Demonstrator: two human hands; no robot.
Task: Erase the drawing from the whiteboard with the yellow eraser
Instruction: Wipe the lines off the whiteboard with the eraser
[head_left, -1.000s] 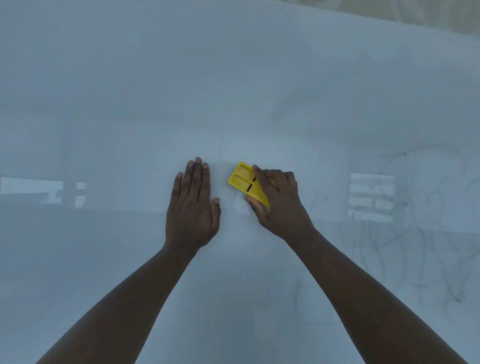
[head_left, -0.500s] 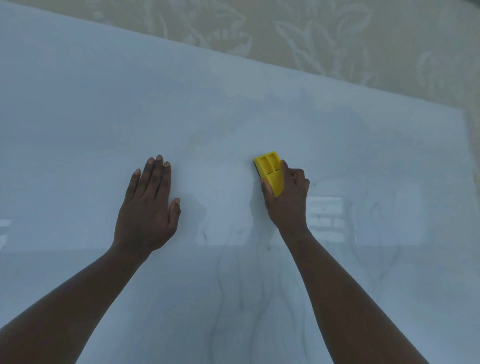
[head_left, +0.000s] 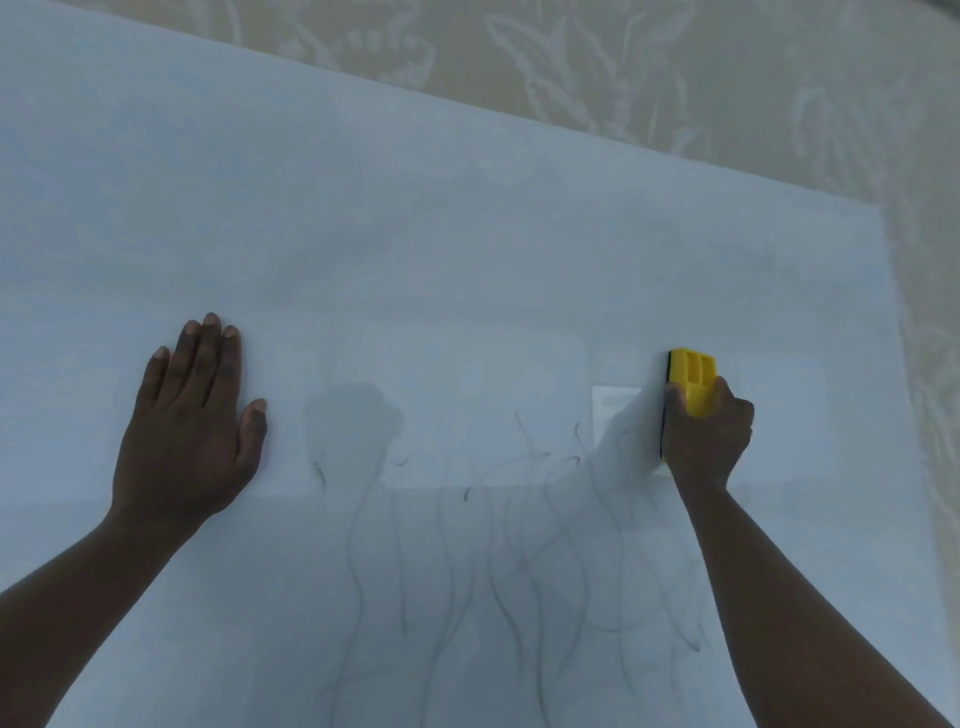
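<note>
A large whiteboard (head_left: 467, 234) lies flat and fills most of the view. Faint wavy grey lines of the drawing (head_left: 519, 561) remain in its lower middle, between my two arms. My right hand (head_left: 709, 436) is shut on the yellow eraser (head_left: 693, 379), which presses on the board at the right, its black felt edge facing left. My left hand (head_left: 192, 421) rests flat on the board at the left, palm down, fingers together, holding nothing.
A beige cloth with a pale leaf pattern (head_left: 675, 67) shows beyond the board's far edge and down its right side (head_left: 935, 364). Pale rectangular reflections lie on the board around the eraser.
My right hand has slid the eraser to the right across the board, well away from my left hand. The view has shifted, so the board's right edge and more drawn lines show.
</note>
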